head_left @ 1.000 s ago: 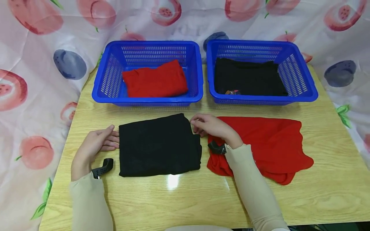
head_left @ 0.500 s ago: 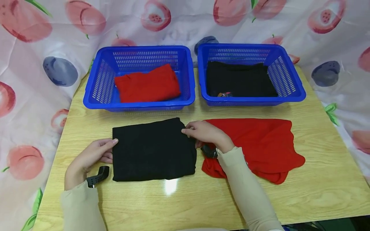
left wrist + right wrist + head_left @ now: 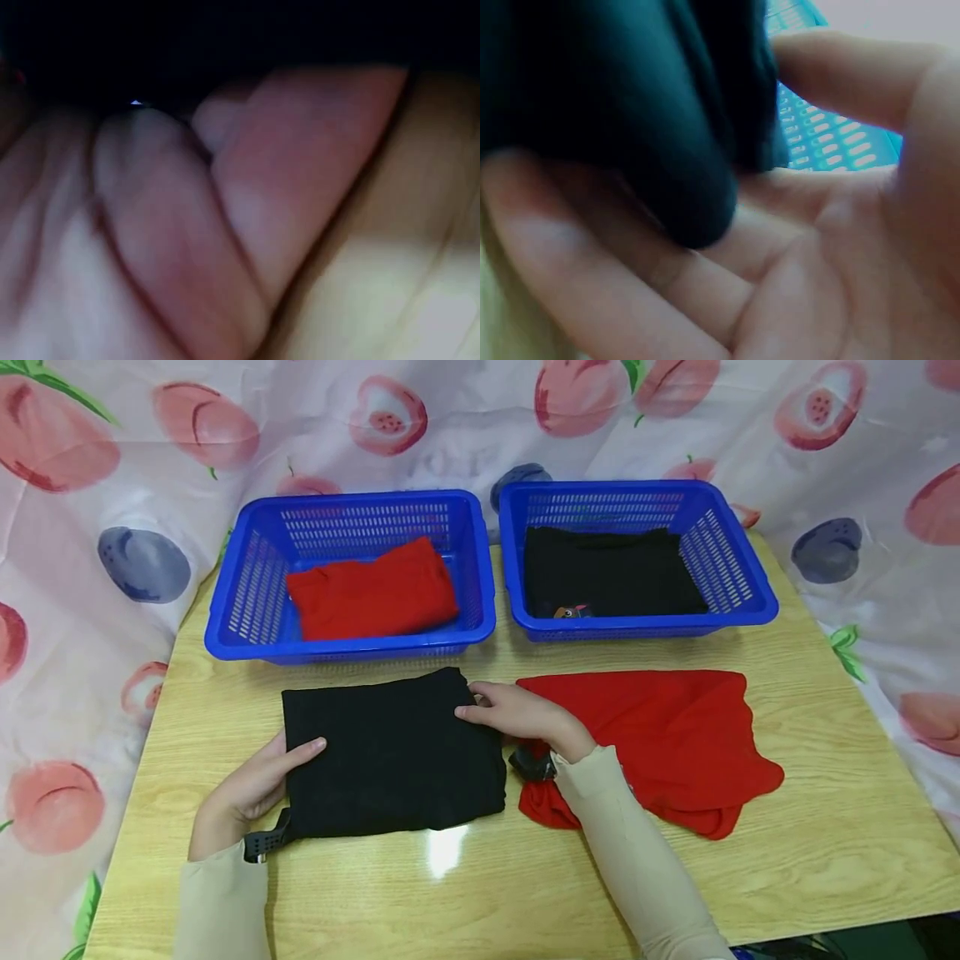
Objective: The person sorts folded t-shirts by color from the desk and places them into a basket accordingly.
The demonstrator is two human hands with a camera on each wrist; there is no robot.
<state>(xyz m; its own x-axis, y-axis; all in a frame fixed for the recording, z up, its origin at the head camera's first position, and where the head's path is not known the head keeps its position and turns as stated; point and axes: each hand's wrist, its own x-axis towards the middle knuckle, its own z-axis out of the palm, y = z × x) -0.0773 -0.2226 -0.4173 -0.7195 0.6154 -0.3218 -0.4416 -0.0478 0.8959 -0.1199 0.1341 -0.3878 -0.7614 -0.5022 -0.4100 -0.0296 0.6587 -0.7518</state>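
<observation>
A folded black garment lies in front of the baskets in the head view. My left hand grips its left edge, thumb on top and the other fingers tucked underneath. At the far right corner my right hand holds the opposite edge, its thumb over the cloth. In the right wrist view the black garment's layered edge sits between the thumb and the fingers below. Dark cloth fills the top of the left wrist view above the curled fingers. A red garment lies flat, partly beneath my right forearm.
Two blue plastic baskets stand side by side at the back. A folded red garment lies in the left basket, and a folded black one in the right basket. A fruit-print cloth hangs behind the wooden table.
My left hand has gone from beside the black garment to gripping its left edge, fingers slid under it. My right hand has closed on the right edge. The head view has shifted slightly.
</observation>
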